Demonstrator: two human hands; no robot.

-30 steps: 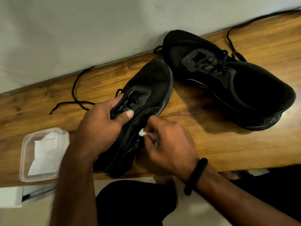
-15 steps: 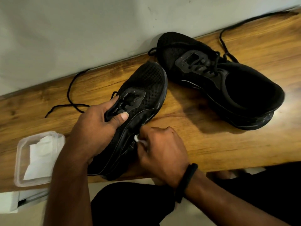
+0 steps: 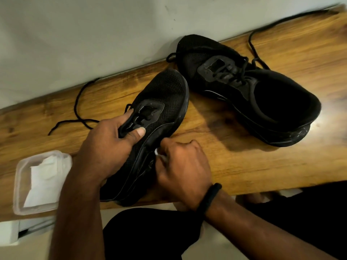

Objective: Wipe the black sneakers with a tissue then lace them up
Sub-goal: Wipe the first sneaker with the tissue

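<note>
Wiping stage, mid-task. The left hand (image 3: 105,145) grips the near sneaker (image 3: 165,98) at the lace area: thumb on top over the eyelet panel, fingers curled around its far side. The shoe's toe points away from the hand and its heel sits at the table (image 3: 234,166) edge, under the wrist.

The right hand (image 3: 184,166) is clenched round a small wad of tissue (image 3: 158,153). Only a white scrap shows at the fingertips, pressed against the sneaker's side panel just right of the left thumb. Whether this side is clean yet cannot be told.

The far sneaker (image 3: 253,94) lies beyond and to the right of the right hand, well apart from both hands and untouched. Pale scuffs on its heel sole suggest it has not been wiped.

Lacing looks not done. The near shoe's lace (image 3: 78,109) trails loose across the table, beyond and to the left of the left hand. The far shoe's laces look threaded, but the ends lie untied.

A plastic container (image 3: 16,184) with a spare tissue (image 3: 43,181) sits just left of the left forearm. There is a black wristband (image 3: 208,197) on the right wrist.

Left to do, by my judgement: finish wiping this shoe, wipe the other, then lace both.
</note>
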